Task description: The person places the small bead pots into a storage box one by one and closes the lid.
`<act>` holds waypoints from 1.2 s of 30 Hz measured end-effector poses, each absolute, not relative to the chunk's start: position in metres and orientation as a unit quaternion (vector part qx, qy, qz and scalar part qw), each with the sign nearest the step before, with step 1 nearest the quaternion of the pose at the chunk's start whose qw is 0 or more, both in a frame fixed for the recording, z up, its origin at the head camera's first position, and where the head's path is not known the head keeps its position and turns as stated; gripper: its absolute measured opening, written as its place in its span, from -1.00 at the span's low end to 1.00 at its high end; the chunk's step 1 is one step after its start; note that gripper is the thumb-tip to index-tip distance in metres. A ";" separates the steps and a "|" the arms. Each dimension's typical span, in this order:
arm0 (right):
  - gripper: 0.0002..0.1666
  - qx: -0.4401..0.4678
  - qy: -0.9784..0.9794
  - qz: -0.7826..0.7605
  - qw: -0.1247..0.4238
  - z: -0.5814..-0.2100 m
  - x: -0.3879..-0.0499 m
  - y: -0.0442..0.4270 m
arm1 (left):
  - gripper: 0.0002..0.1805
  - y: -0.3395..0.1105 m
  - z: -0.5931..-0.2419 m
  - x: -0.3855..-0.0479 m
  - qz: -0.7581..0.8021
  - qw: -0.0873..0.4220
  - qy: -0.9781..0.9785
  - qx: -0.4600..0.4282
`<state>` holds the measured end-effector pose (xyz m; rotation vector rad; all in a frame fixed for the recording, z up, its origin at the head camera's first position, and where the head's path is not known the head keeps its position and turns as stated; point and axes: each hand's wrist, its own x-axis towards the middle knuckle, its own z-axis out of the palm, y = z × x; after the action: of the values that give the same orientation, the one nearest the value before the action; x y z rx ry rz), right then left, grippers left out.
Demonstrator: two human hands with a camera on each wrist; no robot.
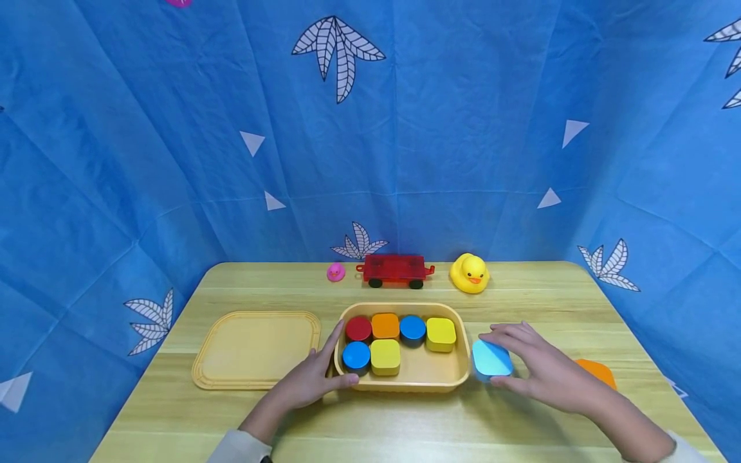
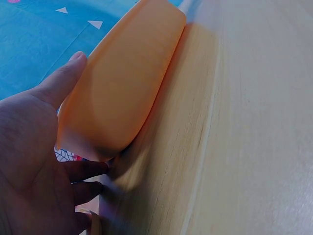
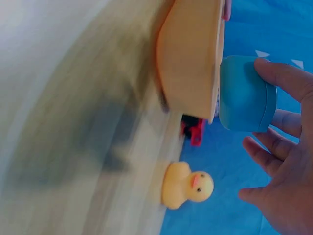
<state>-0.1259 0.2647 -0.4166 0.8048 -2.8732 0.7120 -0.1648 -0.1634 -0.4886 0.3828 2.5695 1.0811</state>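
A light blue rounded-square block [image 1: 491, 360] is pinched between the thumb and fingers of my right hand [image 1: 538, 373]. In the right wrist view the block [image 3: 244, 93] is held above the table, beside the right end of the pale orange box [image 1: 403, 388]. Around the left end of that box my left hand [image 1: 309, 379] spreads its thumb and index finger, holding it. Inside the box stand a red round block [image 1: 358, 329], an orange block [image 1: 385, 325], two blue round blocks [image 1: 413, 329] and two yellow rounded-square blocks [image 1: 441, 334].
A pale orange lid [image 1: 257, 350] lies left of the box. Behind stand a small pink duck [image 1: 336, 272], a red toy wagon [image 1: 395, 269] and a yellow duck [image 1: 469, 273]. An orange piece [image 1: 598, 372] lies beyond my right wrist, partly hidden. Blue cloth [image 1: 440, 128] hangs around the table.
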 end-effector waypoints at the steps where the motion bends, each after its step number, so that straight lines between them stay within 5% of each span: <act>1: -0.26 0.265 -0.934 0.235 0.037 -0.415 -0.128 0.261 | 0.19 -0.163 -0.489 -0.165 0.379 0.163 0.901 0.134; 14: -0.25 0.291 -0.918 0.270 0.014 -0.412 -0.151 0.215 | 0.19 -0.164 -0.489 -0.166 0.380 0.161 0.900 0.137; 36: -0.28 0.269 -0.933 0.239 0.021 -0.463 -0.175 0.152 | 0.19 -0.165 -0.491 -0.167 0.382 0.163 0.898 0.147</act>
<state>-0.1748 0.1518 -0.4629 0.8326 -2.8925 0.7415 -0.1667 -0.1647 -0.4909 0.4189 2.5619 1.0885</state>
